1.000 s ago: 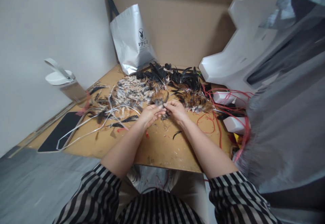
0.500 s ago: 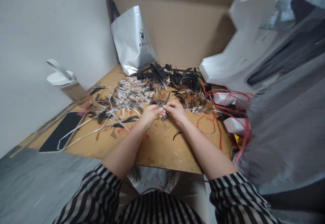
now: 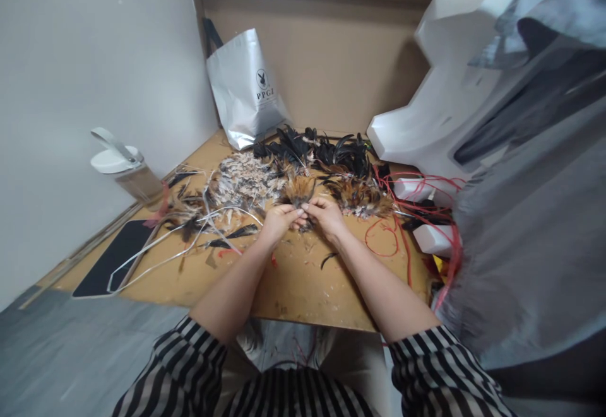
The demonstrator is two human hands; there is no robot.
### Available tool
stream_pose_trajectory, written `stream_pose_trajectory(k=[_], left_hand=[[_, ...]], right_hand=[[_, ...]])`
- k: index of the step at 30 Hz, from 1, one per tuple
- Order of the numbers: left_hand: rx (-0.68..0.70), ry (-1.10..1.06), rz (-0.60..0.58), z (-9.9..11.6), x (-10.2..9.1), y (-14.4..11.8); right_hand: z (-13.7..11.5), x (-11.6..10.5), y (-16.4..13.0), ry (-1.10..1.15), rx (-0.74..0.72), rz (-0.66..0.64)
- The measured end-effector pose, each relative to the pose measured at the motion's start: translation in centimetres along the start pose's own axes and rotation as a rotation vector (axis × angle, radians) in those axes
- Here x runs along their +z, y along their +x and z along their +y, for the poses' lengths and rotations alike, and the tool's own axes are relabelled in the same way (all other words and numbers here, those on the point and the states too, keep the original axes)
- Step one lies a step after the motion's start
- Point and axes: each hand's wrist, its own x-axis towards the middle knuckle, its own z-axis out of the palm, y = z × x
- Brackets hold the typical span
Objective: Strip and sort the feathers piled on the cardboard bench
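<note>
Right in the middle of the desk [image 3: 293,284], both hands meet over one little bunch of brown feathers [image 3: 297,191]. The left hand [image 3: 278,221] and right hand [image 3: 326,214] are almost touching, fingers pinched narrow on the base of the bunch, with the fluffy tips fanning up away from the person.

Count of what's around it, as far as I can see:
- three loose heaps behind the hands: a pale speckled feather pile [image 3: 246,178] to the left, a black feather pile [image 3: 322,149] at the back, and a ginger feather pile [image 3: 362,195] just right of the hands
- one silver bag [image 3: 243,89] leaning on the cardboard back wall
- one white-lidded bottle [image 3: 124,168] far left by the wall
- one black phone [image 3: 110,258] lying flat at the left desk edge, with white cords [image 3: 165,246] looping over it
- a tangle of red wires [image 3: 407,215] on the right, too knotted to count
- two white blocks [image 3: 433,238] among those wires

One stray dark feather [image 3: 328,258] lies on the desk just below the right wrist.
</note>
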Motion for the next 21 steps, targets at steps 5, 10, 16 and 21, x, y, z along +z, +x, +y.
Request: stream_pose_trajectory(k=[5, 10, 16, 21], left_hand=[[0.037, 0.089, -0.004, -0.1, -0.2, 0.1], [0.094, 0.136, 0.015, 0.1, -0.1, 0.0], [0.115, 0.138, 0.063, -0.2, -0.8, 0.4], [0.091, 0.095, 0.119, -0.5, -1.2, 0.8]], right_hand=[[0.0, -0.1, 0.0, 0.034, 0.047, -0.028], [-0.2, 0.1, -0.1, 0.016, 0.024, -0.021], [-0.8, -1.2, 0.6, -0.162, 0.028, 0.089], [-0.3, -3.8, 1.5, -0.673, -0.065, 0.083]])
